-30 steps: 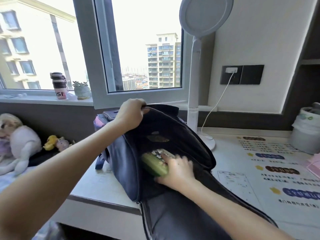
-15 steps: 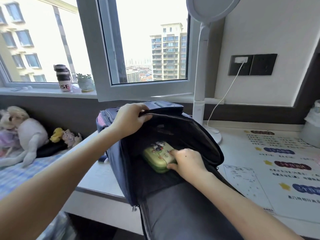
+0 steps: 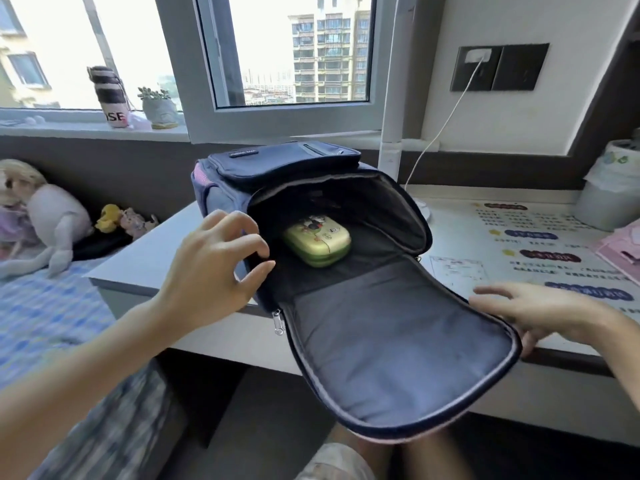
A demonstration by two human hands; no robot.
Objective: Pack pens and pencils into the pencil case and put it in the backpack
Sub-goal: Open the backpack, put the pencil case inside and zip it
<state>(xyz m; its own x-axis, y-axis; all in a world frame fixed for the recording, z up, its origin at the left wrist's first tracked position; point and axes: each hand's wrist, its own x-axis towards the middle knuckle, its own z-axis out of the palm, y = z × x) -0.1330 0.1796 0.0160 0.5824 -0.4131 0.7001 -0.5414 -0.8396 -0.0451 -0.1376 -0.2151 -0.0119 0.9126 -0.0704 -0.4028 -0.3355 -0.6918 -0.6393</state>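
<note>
**Pencil case is inside, both hands are out**

Since the earlier frame our right hand [image 3: 540,313] has left the green pencil case [image 3: 317,240], and our left hand [image 3: 214,268] has released the rim of the backpack [image 3: 287,161]. The case now lies alone, deep in the open main compartment. The left hand hovers loosely curled and holds nothing. The right hand is spread at the edge of the flap [image 3: 391,358]. We judge the case to be light, stiff and smooth. The backpack is soft, so we should take the flap by its edge or by the zipper pull [image 3: 277,323].
</note>
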